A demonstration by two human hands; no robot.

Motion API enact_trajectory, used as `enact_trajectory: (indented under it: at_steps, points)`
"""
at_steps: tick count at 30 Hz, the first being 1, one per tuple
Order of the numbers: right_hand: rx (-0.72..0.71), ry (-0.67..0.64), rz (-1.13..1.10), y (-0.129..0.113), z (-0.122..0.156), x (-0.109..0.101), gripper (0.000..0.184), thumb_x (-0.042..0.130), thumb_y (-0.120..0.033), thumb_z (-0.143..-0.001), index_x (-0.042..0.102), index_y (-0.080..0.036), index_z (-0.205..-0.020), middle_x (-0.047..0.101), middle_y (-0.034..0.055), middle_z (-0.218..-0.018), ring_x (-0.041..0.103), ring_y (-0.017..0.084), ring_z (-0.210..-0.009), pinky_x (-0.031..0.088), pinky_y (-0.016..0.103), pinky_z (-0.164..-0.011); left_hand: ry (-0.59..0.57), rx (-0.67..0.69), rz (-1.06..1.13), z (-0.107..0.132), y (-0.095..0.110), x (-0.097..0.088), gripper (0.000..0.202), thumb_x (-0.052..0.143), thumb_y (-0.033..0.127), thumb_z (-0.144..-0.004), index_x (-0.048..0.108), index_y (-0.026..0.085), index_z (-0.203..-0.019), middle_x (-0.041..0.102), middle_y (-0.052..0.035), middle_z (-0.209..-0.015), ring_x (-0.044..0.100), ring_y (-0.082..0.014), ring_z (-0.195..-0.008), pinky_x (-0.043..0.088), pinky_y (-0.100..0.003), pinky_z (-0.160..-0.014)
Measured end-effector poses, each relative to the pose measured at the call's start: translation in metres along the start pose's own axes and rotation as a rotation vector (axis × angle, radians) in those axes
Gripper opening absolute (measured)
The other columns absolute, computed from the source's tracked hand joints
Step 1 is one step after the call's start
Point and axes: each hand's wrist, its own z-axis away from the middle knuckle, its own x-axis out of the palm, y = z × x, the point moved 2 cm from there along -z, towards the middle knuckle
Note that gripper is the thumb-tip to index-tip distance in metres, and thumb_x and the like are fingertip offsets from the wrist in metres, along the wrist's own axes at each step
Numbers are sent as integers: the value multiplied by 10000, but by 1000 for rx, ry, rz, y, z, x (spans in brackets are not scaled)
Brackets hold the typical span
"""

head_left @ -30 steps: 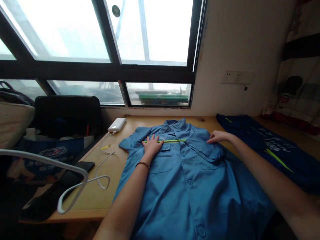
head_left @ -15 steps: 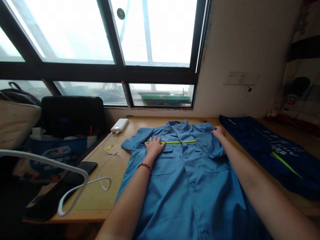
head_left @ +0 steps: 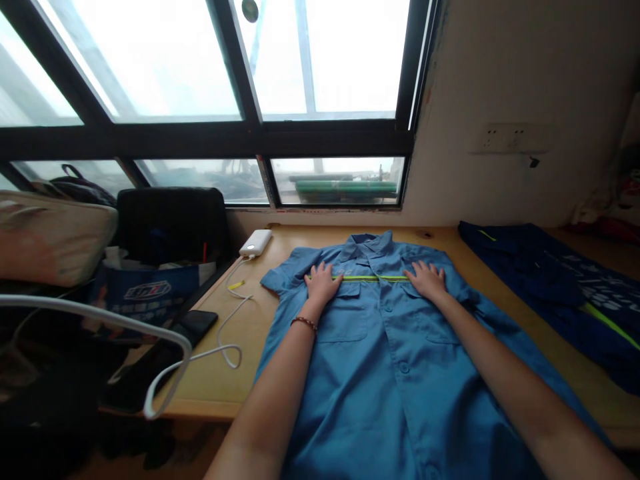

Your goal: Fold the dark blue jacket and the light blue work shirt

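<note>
A blue short-sleeved work shirt (head_left: 360, 373) lies front up on the wooden table, collar toward the window, with a yellow-green stripe across its chest. My left hand (head_left: 323, 285) rests flat on the left part of the chest, fingers spread over the stripe. On the right side of the chest, my right hand (head_left: 427, 279) lies flat with its fingers apart, touching the stripe's right end. Neither hand grips the cloth. The lower shirt runs toward me, partly covered by my forearms.
On the wooden table (head_left: 220, 380) at left are a white power bank (head_left: 255, 243) with a white cable (head_left: 235, 300) and a black phone (head_left: 196, 325). Folded dark blue clothing (head_left: 545, 287) lies at right. Left of the table stand a black chair (head_left: 173, 223) and a blue bag (head_left: 145, 300).
My right hand has let go of the shirt's right sleeve and moved inward onto the chest. That sleeve now lies spread outward. My left hand stays on the stripe; the view has turned slightly left.
</note>
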Motion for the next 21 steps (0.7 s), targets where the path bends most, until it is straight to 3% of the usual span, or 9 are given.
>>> enact_trajectory:
  at_steps: [3,7,9,13,17,21]
  points:
    - [-59,-10,4,10,2,3,558,274,-564,-827,417,-236,-1255,351,67,-1336,283,305,-1198,212,456,-962,171,-187,-1,-4,-25,-17,512,353,441,-795,449,131,-1191,423,-175,-1230,352,-314,-1141,278,-459,-938]
    - [-76,18,2,14,3,0,539,304,-549,-824,443,-227,-1234,373,71,-1320,298,308,-1183,229,434,-954,439,-603,-25,-3,-80,-39,448,415,390,-756,499,99,-1086,453,-228,-1165,350,-370,-1123,326,-523,-841]
    - [-75,32,-2,12,4,-1,527,312,-542,-825,456,-226,-1220,386,69,-1310,305,305,-1177,235,429,-950,461,-756,5,-1,-102,-41,402,481,405,-706,552,110,-970,506,-232,-1084,385,-393,-1077,356,-538,-778]
    - [-77,47,-13,12,4,-1,508,319,-536,-824,474,-230,-1199,405,56,-1294,313,304,-1165,239,425,-947,389,-710,149,-4,-113,-34,308,583,387,-612,572,149,-808,551,-206,-1017,426,-398,-1050,349,-545,-811]
    - [-70,41,-15,13,3,0,507,334,-527,-822,462,-229,-1211,402,59,-1295,301,307,-1169,235,431,-945,532,-719,527,-11,-111,-33,337,471,275,-686,488,108,-979,534,-211,-1054,473,-329,-1055,358,-474,-872]
    - [-72,41,-23,13,3,1,503,339,-523,-819,464,-229,-1208,400,58,-1295,307,310,-1163,235,434,-944,615,-800,682,-20,-122,-37,406,280,187,-733,363,69,-1113,471,-208,-1131,493,-271,-1047,437,-403,-799]
